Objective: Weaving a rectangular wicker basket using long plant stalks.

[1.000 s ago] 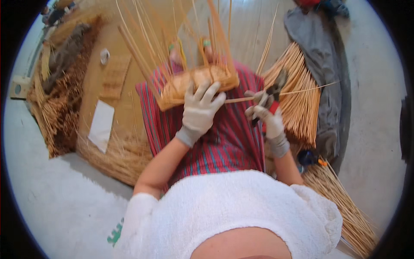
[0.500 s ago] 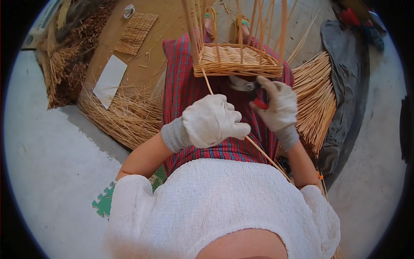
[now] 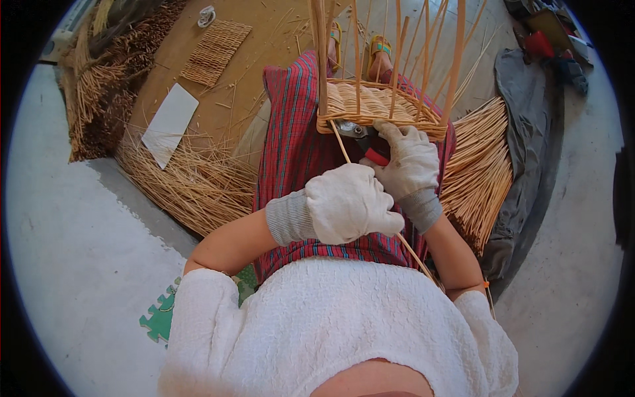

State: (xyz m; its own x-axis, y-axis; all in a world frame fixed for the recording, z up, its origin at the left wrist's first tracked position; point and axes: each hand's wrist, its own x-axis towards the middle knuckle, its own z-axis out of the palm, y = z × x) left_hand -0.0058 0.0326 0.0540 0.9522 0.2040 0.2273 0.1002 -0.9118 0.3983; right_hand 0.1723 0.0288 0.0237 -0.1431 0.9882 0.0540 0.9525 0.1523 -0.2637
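Note:
A woven wicker basket base (image 3: 370,106) with tall upright stakes rests across my knees, on the red plaid cloth over my lap. My left hand (image 3: 354,204), in a white work glove, is closed round a long thin cane (image 3: 340,143) that runs from the basket's near left corner down past my right forearm. In my gloved right hand (image 3: 409,162) are pruning shears (image 3: 375,155) with a red and black handle. Their metal blades lie under the near rim, close by the cane at that corner. Fingers of the right hand touch the rim.
A large bundle of canes (image 3: 477,175) lies at the right beside a dark cloth (image 3: 519,152). Loose thin canes (image 3: 192,178) spread at the left, near a white sheet (image 3: 170,126) and a small woven mat (image 3: 215,53). Dark brush bundles (image 3: 109,92) stand far left.
The shears have moved left along the near rim to the cane at the corner. My left hand, still gripping the cane, sits slightly lower and further right in view, as does the basket.

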